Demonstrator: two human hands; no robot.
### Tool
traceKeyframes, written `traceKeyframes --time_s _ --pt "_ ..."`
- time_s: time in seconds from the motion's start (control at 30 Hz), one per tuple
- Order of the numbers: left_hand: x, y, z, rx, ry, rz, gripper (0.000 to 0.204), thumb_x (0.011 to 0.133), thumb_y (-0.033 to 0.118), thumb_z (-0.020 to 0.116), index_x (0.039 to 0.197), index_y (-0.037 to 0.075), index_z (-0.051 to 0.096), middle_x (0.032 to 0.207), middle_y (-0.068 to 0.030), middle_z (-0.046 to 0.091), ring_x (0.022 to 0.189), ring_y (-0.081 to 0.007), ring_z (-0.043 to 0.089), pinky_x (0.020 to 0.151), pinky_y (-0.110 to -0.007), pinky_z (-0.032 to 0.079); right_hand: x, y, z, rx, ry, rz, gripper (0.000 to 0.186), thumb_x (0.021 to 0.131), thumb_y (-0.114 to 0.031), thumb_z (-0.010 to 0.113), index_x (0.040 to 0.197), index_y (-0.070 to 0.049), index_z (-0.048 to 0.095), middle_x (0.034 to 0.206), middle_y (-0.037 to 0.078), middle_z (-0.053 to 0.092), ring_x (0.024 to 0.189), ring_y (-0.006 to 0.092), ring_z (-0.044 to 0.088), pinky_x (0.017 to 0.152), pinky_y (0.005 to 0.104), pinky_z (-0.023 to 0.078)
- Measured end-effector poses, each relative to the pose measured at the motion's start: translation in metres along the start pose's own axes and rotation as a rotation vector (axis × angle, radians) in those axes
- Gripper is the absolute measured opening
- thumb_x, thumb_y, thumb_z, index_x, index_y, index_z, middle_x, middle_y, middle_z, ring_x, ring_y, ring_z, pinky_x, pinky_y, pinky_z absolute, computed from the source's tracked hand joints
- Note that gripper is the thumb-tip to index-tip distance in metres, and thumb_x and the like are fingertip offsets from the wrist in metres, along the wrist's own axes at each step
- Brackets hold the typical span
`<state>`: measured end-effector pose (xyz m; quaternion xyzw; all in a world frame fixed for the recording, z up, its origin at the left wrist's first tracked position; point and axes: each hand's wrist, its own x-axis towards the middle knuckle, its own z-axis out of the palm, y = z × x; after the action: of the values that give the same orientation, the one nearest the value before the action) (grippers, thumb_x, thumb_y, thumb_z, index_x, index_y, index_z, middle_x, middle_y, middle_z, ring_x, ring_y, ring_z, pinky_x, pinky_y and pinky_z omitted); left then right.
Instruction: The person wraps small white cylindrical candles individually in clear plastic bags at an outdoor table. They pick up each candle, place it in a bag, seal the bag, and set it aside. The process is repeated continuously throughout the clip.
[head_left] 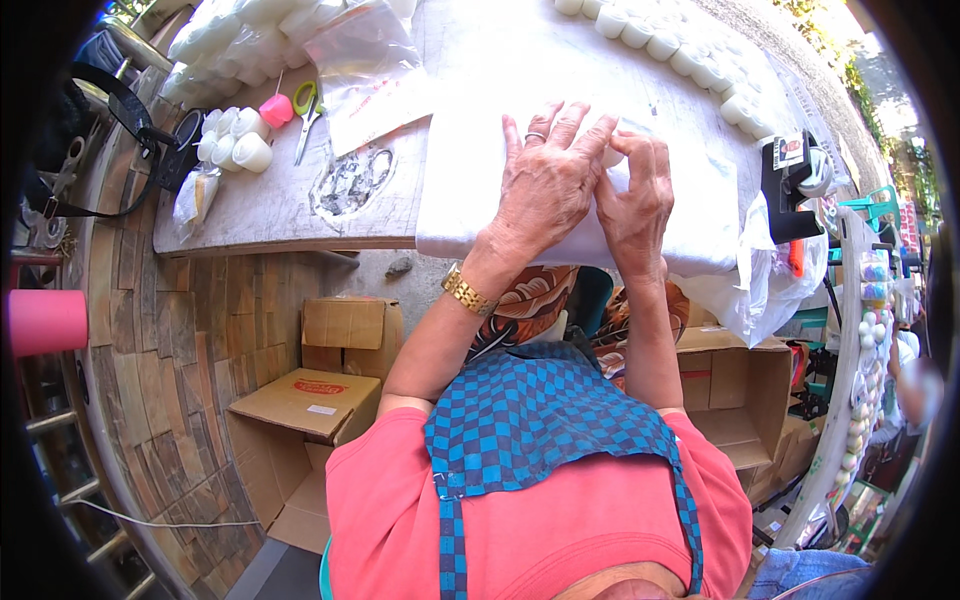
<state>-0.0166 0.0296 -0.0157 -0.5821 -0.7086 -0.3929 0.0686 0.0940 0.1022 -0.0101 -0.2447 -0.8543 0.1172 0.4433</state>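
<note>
My left hand [548,185] lay palm down above the white cloth [460,195], its fingers stretched out and a little apart, closed around nothing I could make out. Just beside it, my right hand [636,198] had its fingers bent toward the thumb, with a pale shape [619,176] showing in the gap; in that glare I cannot tell whether I was gripping it, or whether it was a small piece or merely the cloth. The cloth lay across the near part of the table [385,222], its front edge hanging over the side, directly under both hands. I judged the step to be close handwork on that surface, the left hand steadying while the right did the finer part. The next move seemed to call for light, sure fingertips and a cloth kept smooth, well apart from the scissors [307,110] on my left and the rows of white cups [665,45] beyond
</note>
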Motion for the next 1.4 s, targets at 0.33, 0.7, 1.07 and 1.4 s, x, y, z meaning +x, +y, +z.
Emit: traceKeyframes --time_s 0.33,0.7,1.07,1.4 --pt "0.000 0.000 0.002 0.003 -0.019 -0.019 0.041 0.100 0.023 0.047 0.140 0.013 0.052 0.142 -0.0198 0.049 0.135 -0.0392 0.042 0.111 -0.064 0.027 0.006 0.000 0.000 0.093 -0.022 0.102 0.039 0.080 -0.006 0.071 0.117 -0.008 0.057 0.106 0.014 0.063 0.102 0.0326 0.062 0.089 0.0463 0.046" --pt "0.014 -0.005 0.005 -0.059 -0.002 -0.030 0.045 0.099 0.024 0.047 0.139 0.005 0.050 0.142 -0.0207 0.049 0.134 -0.0374 0.045 0.111 -0.064 0.027 0.017 0.008 0.020 -0.090 0.058 0.072 0.029 0.083 -0.011 0.068 0.108 -0.006 0.056 0.098 0.017 0.060 0.084 0.0324 0.064 0.075 0.0432 0.051" --pt "0.093 -0.116 0.035 -1.710 0.688 -0.881 0.030 0.092 0.029 0.049 0.108 0.007 0.060 0.105 -0.0079 0.064 0.100 -0.0198 0.060 0.092 -0.037 0.043 -0.014 -0.058 -0.007 0.170 0.028 -0.131 0.013 0.075 -0.003 0.073 0.086 -0.006 0.069 0.117 0.011 0.058 0.106 0.0261 0.059 0.092 0.0401 0.048" --pt "0.079 -0.090 0.046 -1.349 0.617 -0.641 0.027 0.094 0.030 0.048 0.111 0.011 0.057 0.108 -0.0073 0.060 0.104 -0.0205 0.057 0.090 -0.042 0.041 0.002 -0.079 -0.004 -0.151 -0.318 -0.541 0.062 0.073 0.001 0.068 0.127 -0.028 0.062 0.151 0.011 0.038 0.135 0.0330 0.040 0.108 0.0513 0.034"
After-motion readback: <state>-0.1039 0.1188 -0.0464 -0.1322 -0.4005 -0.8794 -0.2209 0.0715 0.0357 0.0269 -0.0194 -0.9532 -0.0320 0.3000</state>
